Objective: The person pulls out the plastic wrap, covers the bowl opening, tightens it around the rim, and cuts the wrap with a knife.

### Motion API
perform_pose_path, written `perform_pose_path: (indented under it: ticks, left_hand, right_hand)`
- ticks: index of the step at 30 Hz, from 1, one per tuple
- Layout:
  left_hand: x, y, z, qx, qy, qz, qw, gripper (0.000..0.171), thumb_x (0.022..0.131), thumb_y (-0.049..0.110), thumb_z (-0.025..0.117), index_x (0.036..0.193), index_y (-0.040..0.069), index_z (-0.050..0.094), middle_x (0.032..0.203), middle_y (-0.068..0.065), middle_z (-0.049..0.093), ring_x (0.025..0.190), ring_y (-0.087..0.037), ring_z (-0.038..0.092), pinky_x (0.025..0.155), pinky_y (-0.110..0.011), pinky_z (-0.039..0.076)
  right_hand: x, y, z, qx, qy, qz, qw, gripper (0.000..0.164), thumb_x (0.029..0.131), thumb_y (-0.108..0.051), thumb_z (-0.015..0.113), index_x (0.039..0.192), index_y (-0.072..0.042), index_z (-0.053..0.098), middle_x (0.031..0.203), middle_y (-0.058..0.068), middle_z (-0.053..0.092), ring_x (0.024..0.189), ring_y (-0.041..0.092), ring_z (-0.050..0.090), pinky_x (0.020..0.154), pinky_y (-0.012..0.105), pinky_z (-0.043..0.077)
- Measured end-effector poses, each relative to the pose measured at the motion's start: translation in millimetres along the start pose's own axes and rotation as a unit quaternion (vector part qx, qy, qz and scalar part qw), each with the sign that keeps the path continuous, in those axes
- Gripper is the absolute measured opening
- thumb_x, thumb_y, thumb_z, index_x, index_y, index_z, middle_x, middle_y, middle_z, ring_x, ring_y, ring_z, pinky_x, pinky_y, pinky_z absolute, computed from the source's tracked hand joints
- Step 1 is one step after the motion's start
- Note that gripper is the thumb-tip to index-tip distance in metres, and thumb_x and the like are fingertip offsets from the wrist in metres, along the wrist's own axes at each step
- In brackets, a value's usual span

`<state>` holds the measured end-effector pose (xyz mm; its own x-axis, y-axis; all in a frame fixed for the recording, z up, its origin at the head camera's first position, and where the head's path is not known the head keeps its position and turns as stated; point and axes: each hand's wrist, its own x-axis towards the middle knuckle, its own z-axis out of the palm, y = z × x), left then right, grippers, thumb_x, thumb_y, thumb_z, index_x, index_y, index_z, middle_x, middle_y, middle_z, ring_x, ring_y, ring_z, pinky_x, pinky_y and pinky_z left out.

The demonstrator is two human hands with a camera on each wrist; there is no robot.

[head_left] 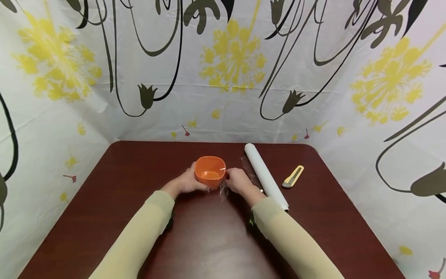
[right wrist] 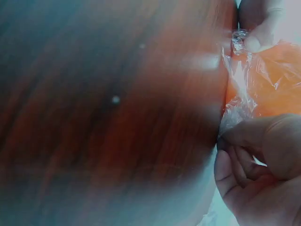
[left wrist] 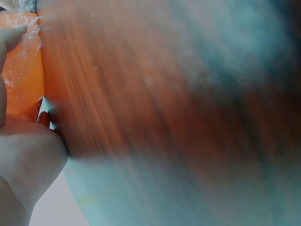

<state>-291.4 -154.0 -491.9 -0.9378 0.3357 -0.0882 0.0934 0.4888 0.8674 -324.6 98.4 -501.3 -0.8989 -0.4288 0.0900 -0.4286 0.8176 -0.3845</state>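
Note:
An orange bowl [head_left: 210, 172] is held above the dark table, its opening facing up and toward the head camera. Clear plastic wrap [right wrist: 242, 89] clings in wrinkles to the bowl's outer side, and a loose crumpled end [head_left: 224, 191] hangs below it. My left hand [head_left: 191, 179] grips the bowl's left side, thumb along the near wall. On the right, my right hand [head_left: 238, 180] has its fingers curled, pinching the wrap between thumb and forefinger, close beside the bowl. In the left wrist view the left thumb [left wrist: 13, 38] lies over the film on the bowl.
A white roll of wrap [head_left: 266, 176] lies slantwise right of the hands, a strip of clear film [head_left: 251, 170] along its left side. Further right is a yellow utility knife [head_left: 293, 176]. The dark red table [head_left: 104, 217] ends against a patterned cloth [head_left: 209, 112] behind.

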Motion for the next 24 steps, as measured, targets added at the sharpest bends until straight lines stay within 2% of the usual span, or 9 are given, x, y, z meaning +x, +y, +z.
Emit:
perform_pose_path:
  ticks: [3,5,6,10,13,15,18,20,24]
  left_hand:
    - [-1.6,-0.5,1.2,0.006,-0.006,0.0,1.0,0.117,0.079,0.027,0.097,0.168,0.01,0.023,0.157,-0.016,0.054,0.139,-0.034,0.054,0.124,-0.057,0.044]
    - [-2.3,-1.4,2.4,0.005,-0.008,0.0,1.0,0.117,0.079,0.027,0.097,0.168,0.01,0.023,0.158,-0.016,0.053,0.14,-0.034,0.054,0.125,-0.058,0.043]
    - [-2.5,-1.9,3.0,0.003,-0.007,0.0,1.0,0.117,0.079,0.027,0.097,0.168,0.009,0.023,0.159,-0.017,0.052,0.14,-0.034,0.054,0.125,-0.058,0.043]
    - [-2.0,-3.4,3.4,0.001,-0.007,-0.006,1.0,0.118,0.079,0.026,0.098,0.168,0.01,0.023,0.16,-0.017,0.05,0.141,-0.034,0.053,0.126,-0.058,0.042]
    - [0.1,-3.0,2.1,0.004,-0.009,-0.003,1.0,0.118,0.079,0.026,0.098,0.168,0.01,0.022,0.16,-0.017,0.05,0.141,-0.034,0.053,0.125,-0.057,0.043]
    - [1.1,-2.5,0.4,0.007,-0.008,-0.003,0.9999,0.118,0.079,0.026,0.098,0.168,0.01,0.022,0.16,-0.017,0.05,0.141,-0.034,0.053,0.125,-0.057,0.043]
    - [1.2,-2.0,-0.7,0.006,-0.006,-0.007,0.9999,0.119,0.079,0.027,0.098,0.168,0.009,0.022,0.16,-0.018,0.051,0.142,-0.035,0.053,0.126,-0.057,0.042]
    - [1.0,-1.6,-1.3,0.003,-0.005,-0.009,0.9999,0.118,0.079,0.026,0.098,0.168,0.009,0.023,0.16,-0.018,0.051,0.143,-0.035,0.053,0.126,-0.056,0.042]
    - [1.1,-1.5,-0.8,0.001,-0.003,-0.007,1.0,0.118,0.078,0.025,0.099,0.167,0.011,0.023,0.159,-0.017,0.052,0.142,-0.035,0.052,0.125,-0.057,0.043]
  right_hand:
    - [15.8,25.9,23.7,0.0,-0.004,0.013,1.0,0.026,0.094,-0.017,0.078,0.115,-0.007,0.069,0.097,0.007,0.075,0.091,0.025,0.072,0.082,0.042,0.06]
    - [25.0,40.1,36.1,-0.002,-0.017,0.022,1.0,0.028,0.095,-0.022,0.078,0.117,-0.009,0.067,0.098,0.007,0.074,0.091,0.025,0.07,0.08,0.041,0.059]
    - [25.4,38.8,34.7,0.0,-0.027,0.029,0.999,0.026,0.095,-0.021,0.077,0.116,-0.009,0.068,0.096,0.006,0.073,0.09,0.025,0.068,0.08,0.041,0.058]
    - [10.0,7.0,0.2,0.013,-0.072,0.042,0.996,0.009,0.097,-0.018,0.077,0.098,-0.009,0.077,0.088,0.005,0.073,0.081,0.023,0.064,0.076,0.038,0.056]
    - [-5.1,-19.7,-31.1,0.047,-0.107,0.047,0.992,0.012,0.097,-0.021,0.079,0.093,-0.009,0.08,0.08,0.002,0.072,0.074,0.018,0.06,0.072,0.032,0.052]
    - [-9.3,-25.2,-40.5,0.07,-0.13,0.043,0.988,0.016,0.095,-0.025,0.081,0.096,-0.009,0.08,0.081,0.0,0.072,0.075,0.015,0.058,0.072,0.029,0.049]
    - [-9.7,-25.6,-45.8,0.086,-0.167,0.038,0.981,0.029,0.089,-0.03,0.087,0.106,-0.007,0.079,0.09,0.0,0.075,0.081,0.014,0.061,0.077,0.029,0.052]
    - [-8.9,-24.7,-44.7,0.081,-0.167,0.037,0.982,0.032,0.09,-0.029,0.088,0.11,-0.007,0.078,0.096,0.002,0.076,0.085,0.016,0.062,0.082,0.032,0.055]
    - [-6.9,-22.3,-36.7,0.052,-0.127,0.04,0.99,0.015,0.101,-0.019,0.079,0.109,-0.007,0.08,0.097,0.004,0.077,0.086,0.019,0.062,0.086,0.036,0.056]
